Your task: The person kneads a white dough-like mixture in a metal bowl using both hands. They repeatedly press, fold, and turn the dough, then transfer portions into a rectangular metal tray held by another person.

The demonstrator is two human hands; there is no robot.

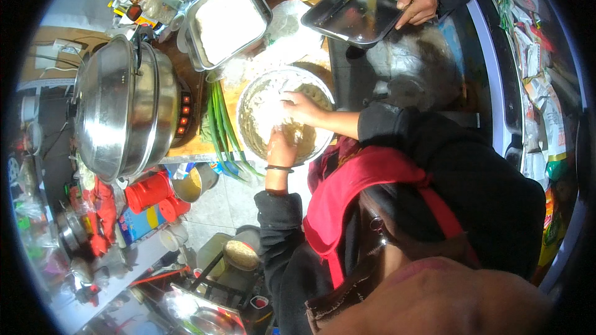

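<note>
A round bowl (327, 142) holds a pale, floury mass that looks like dough, partly washed out by glare. Both hands reach into it. My left hand (281, 146), with a dark band at the wrist, presses down into the mass from the near side, its fingertips hidden. My right hand (303, 109) enters from the right with bent fingers against the white mass; its grip is unclear. Beside the bowl lie long green onions (221, 118). Beyond it stands a rectangular metal tray (195, 51) with a bright white filling.
A large lidded steamer pot (118, 111) stands left on a cooker with lit red indicators (184, 114). Another person's hand (417, 3) holds a dark rectangular pan (358, 14) at top right. Bottles and bags crowd the upper left. Red containers (148, 191) stand below the table edge.
</note>
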